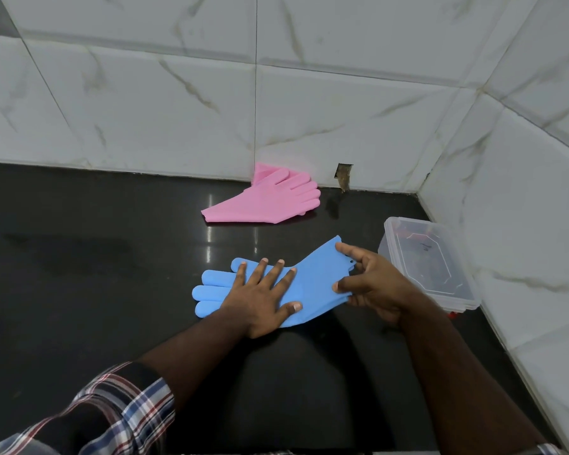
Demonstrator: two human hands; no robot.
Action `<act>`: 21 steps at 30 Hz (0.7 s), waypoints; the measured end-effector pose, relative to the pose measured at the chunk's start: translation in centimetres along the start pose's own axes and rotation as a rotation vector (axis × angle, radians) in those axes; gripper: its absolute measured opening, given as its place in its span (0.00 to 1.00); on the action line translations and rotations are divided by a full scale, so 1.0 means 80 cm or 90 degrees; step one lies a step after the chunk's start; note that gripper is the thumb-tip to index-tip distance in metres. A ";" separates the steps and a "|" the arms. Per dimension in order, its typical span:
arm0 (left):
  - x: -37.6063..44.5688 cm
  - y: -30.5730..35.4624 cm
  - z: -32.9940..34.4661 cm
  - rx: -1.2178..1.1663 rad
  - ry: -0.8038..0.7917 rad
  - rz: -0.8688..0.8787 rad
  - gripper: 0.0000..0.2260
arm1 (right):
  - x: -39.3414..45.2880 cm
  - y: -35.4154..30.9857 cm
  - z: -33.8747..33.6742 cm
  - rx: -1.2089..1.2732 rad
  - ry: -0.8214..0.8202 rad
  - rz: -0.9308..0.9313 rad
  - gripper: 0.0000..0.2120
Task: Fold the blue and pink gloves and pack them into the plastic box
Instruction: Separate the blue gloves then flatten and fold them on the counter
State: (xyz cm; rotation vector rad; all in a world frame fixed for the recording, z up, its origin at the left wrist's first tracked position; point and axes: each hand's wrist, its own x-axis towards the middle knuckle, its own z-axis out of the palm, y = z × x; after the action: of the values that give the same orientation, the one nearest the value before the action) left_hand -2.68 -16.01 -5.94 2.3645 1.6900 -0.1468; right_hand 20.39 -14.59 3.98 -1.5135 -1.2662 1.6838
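Left hand (263, 297): laid flat, fingers spread, on the blue gloves (306, 284).
Right hand (372, 284): cuff pinched.
Fold: cuff should be carried over squarely.
Plastic box (467, 290): counter's right edge, lid on.

Both arms in view from my head camera, reaching forward and slightly converging. My left forearm comes in from lower left, plaid sleeve (112, 408) rolled back near the elbow, wrist straight. Left hand (263, 297) lies palm down, fingers straight and spread, thumb out to the right, pressing flat on the blue glove (312, 284). My right forearm enters from lower right, bare to the frame edge. Right hand (372, 284) is turned on its side, fingers curled, pinching the cuff end of the glove between thumb and index finger; the remaining fingers tuck beneath, partly hidden. Hands sit near each other, not touching.
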 end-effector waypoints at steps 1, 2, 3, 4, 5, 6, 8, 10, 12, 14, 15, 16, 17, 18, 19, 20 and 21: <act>-0.001 -0.003 -0.004 -0.013 0.003 0.010 0.32 | -0.001 -0.001 -0.001 -0.008 0.005 0.000 0.38; -0.003 -0.009 -0.007 -0.021 0.007 0.021 0.31 | -0.003 -0.002 -0.003 -0.017 0.007 0.000 0.38; -0.006 -0.014 -0.010 -0.021 0.015 0.028 0.31 | -0.004 -0.002 -0.004 -0.026 0.007 0.001 0.39; -0.009 -0.021 -0.012 -0.011 0.024 0.029 0.31 | -0.005 -0.003 -0.004 -0.034 0.006 0.002 0.39; -0.013 -0.026 -0.013 0.004 0.030 0.024 0.33 | -0.006 -0.005 -0.003 -0.043 0.003 0.003 0.40; -0.016 -0.030 -0.013 0.016 0.028 0.016 0.34 | -0.006 -0.007 -0.002 -0.051 0.001 0.003 0.40; -0.021 -0.034 -0.009 0.032 0.012 0.002 0.37 | -0.008 -0.012 0.004 -0.073 -0.009 -0.001 0.41; -0.022 -0.034 -0.003 0.042 0.010 0.002 0.38 | -0.010 -0.019 0.014 -0.116 -0.024 -0.018 0.42; -0.021 -0.035 0.002 0.043 0.019 0.003 0.39 | -0.011 -0.026 0.027 -0.168 -0.034 -0.043 0.44; -0.020 -0.036 0.004 0.038 0.026 0.001 0.39 | -0.011 -0.034 0.043 -0.210 -0.032 -0.064 0.45; -0.021 -0.036 0.004 0.037 0.025 0.002 0.39 | -0.011 -0.037 0.052 -0.230 -0.029 -0.072 0.45; -0.021 -0.035 0.004 0.037 0.024 0.002 0.40 | -0.010 -0.041 0.061 -0.249 -0.027 -0.077 0.45; -0.022 -0.035 0.005 0.037 0.023 0.002 0.40 | -0.010 -0.044 0.072 -0.265 -0.026 -0.080 0.45; -0.022 -0.035 0.005 0.037 0.025 0.001 0.40 | -0.010 -0.047 0.083 -0.279 -0.027 -0.085 0.45; -0.021 -0.035 0.005 0.037 0.025 0.001 0.41 | -0.009 -0.050 0.093 -0.293 -0.032 -0.090 0.45; -0.021 -0.035 0.005 0.039 0.022 0.002 0.42 | -0.009 -0.053 0.105 -0.311 -0.041 -0.095 0.45; -0.022 -0.035 0.004 0.041 0.020 0.004 0.42 | -0.007 -0.056 0.117 -0.334 -0.049 -0.099 0.46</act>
State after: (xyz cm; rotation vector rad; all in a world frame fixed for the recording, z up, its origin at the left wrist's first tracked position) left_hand -5.87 -16.83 -6.21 2.4306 1.7176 -0.1657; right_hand 10.73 -15.91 7.54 -1.5862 -1.9236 1.3823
